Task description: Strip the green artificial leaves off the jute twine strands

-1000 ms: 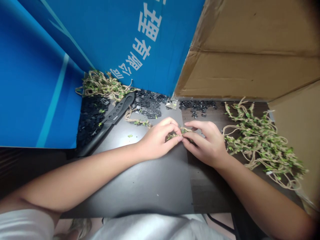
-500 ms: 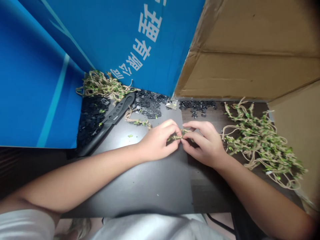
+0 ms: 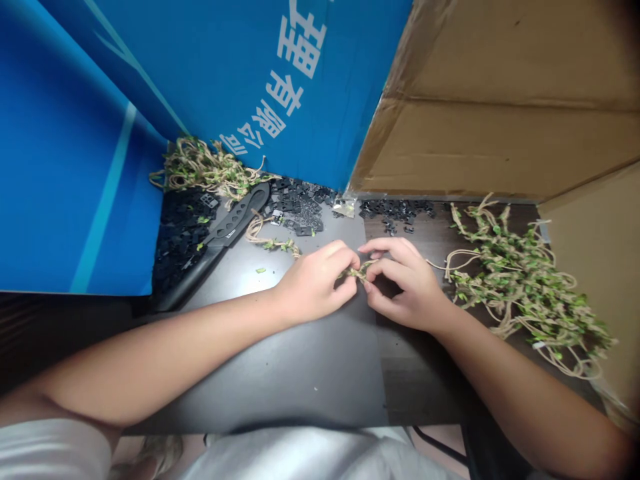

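Left hand (image 3: 313, 283) and right hand (image 3: 407, 287) both clenched, fingertips pinching a leafy twine strand (image 3: 357, 272) at bench centre, leafy twine pile (image 3: 520, 287) at 3 o'clock.

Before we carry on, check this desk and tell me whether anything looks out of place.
Loose black pieces lie spilled along the back of the tabletop, a black knife lies alongside them, and a stray green leaf sits apart.

A twine heap (image 3: 520, 287) lies on the table (image 3: 300, 373) at frame right; plastic pieces (image 3: 300, 210) and a knife (image 3: 235, 217) lie upper left, before a board (image 3: 90, 167), with cardboard (image 3: 500, 147) behind the heap.
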`<state>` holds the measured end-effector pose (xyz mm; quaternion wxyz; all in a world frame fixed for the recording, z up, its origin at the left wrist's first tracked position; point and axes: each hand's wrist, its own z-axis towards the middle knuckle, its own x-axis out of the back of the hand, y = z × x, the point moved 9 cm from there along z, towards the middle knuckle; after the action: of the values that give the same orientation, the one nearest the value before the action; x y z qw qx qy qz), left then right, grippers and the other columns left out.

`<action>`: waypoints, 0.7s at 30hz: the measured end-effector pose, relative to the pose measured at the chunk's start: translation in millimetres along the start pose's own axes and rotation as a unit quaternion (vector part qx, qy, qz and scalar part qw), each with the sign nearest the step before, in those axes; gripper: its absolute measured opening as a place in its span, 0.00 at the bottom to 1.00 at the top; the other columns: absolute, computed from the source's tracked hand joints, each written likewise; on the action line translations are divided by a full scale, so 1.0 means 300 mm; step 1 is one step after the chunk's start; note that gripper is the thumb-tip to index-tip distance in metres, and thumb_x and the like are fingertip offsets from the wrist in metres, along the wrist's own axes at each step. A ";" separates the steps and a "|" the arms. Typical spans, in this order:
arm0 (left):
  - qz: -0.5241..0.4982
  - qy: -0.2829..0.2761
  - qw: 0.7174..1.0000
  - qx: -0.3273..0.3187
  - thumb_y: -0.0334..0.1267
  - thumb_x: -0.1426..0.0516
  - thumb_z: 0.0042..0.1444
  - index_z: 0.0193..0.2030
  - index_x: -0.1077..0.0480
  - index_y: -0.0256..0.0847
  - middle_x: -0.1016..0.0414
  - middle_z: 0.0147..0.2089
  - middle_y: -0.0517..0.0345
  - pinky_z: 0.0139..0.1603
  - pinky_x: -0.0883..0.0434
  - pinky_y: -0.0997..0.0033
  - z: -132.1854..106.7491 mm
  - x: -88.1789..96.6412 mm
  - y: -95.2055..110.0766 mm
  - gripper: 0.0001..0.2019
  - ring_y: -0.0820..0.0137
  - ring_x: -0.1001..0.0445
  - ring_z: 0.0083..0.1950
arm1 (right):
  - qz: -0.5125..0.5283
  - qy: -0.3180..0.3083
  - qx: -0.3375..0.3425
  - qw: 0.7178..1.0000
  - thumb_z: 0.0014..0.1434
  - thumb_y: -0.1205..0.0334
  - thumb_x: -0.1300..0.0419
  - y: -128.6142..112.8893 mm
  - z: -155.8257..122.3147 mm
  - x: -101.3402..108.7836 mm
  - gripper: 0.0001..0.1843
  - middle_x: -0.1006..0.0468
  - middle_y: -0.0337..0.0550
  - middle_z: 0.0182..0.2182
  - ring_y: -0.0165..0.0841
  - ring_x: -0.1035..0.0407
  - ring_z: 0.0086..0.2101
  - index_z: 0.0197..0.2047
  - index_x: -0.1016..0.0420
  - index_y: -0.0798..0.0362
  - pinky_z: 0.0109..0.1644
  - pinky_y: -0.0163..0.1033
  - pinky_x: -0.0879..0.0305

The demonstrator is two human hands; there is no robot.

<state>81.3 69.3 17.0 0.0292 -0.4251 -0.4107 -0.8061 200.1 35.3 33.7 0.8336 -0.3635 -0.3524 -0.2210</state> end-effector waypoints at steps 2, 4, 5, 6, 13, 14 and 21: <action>0.004 -0.003 1.000 -0.011 0.31 0.45 0.62 0.43 0.29 0.40 0.25 0.42 0.56 0.42 0.31 0.71 0.001 -0.002 0.003 0.05 0.70 0.27 0.40 | 0.000 -0.006 -0.002 1.000 0.57 0.69 0.35 0.002 -0.002 -0.001 0.08 0.24 0.48 0.54 0.40 0.29 0.45 0.37 0.30 0.49 0.52 0.51 0.33; 0.006 -0.002 1.000 -0.019 0.31 0.45 0.63 0.43 0.28 0.39 0.25 0.41 0.55 0.42 0.31 0.71 0.003 0.000 0.004 0.05 0.69 0.27 0.40 | -0.017 -0.006 -0.001 1.000 0.58 0.68 0.35 0.006 -0.004 0.000 0.08 0.24 0.48 0.54 0.40 0.29 0.45 0.38 0.29 0.49 0.53 0.52 0.33; 0.006 0.000 1.000 -0.022 0.31 0.45 0.63 0.42 0.28 0.39 0.25 0.40 0.55 0.42 0.31 0.71 0.003 0.003 0.003 0.05 0.69 0.27 0.40 | -0.030 -0.006 0.000 1.000 0.59 0.67 0.34 0.008 -0.005 0.000 0.08 0.24 0.49 0.54 0.40 0.28 0.46 0.39 0.29 0.49 0.53 0.52 0.33; 0.005 0.003 1.000 -0.024 0.32 0.45 0.64 0.42 0.28 0.39 0.25 0.40 0.55 0.42 0.31 0.71 0.004 0.006 0.003 0.05 0.70 0.27 0.40 | -0.045 -0.004 0.002 0.999 0.60 0.65 0.33 0.010 -0.006 0.001 0.08 0.24 0.49 0.53 0.41 0.28 0.47 0.40 0.28 0.49 0.54 0.52 0.34; -0.003 0.006 1.000 -0.028 0.32 0.44 0.64 0.42 0.28 0.38 0.25 0.40 0.56 0.41 0.32 0.72 0.005 0.012 0.009 0.04 0.70 0.27 0.40 | -0.128 0.040 0.041 0.990 0.61 0.66 0.33 -0.002 -0.011 0.017 0.08 0.20 0.49 0.50 0.42 0.26 0.46 0.44 0.26 0.49 0.51 0.50 0.33; -0.003 0.006 1.000 -0.027 0.32 0.45 0.64 0.42 0.28 0.38 0.25 0.40 0.56 0.41 0.32 0.72 0.006 0.013 0.010 0.04 0.70 0.27 0.40 | -0.131 0.044 0.044 0.989 0.61 0.67 0.33 -0.006 -0.011 0.019 0.08 0.20 0.48 0.50 0.41 0.26 0.46 0.44 0.26 0.49 0.51 0.50 0.33; 0.023 0.014 1.000 0.004 0.30 0.45 0.61 0.37 0.31 0.39 0.28 0.37 0.57 0.40 0.33 0.70 0.010 0.021 -0.009 0.02 0.69 0.29 0.39 | -0.117 0.023 0.038 0.992 0.58 0.69 0.35 -0.019 -0.003 0.010 0.08 0.22 0.50 0.52 0.43 0.27 0.47 0.38 0.29 0.49 0.51 0.51 0.33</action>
<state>78.3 75.1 20.7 0.0550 -0.4228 -0.4034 -0.8096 198.9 30.8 37.9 0.8230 -0.2828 -0.3816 -0.3115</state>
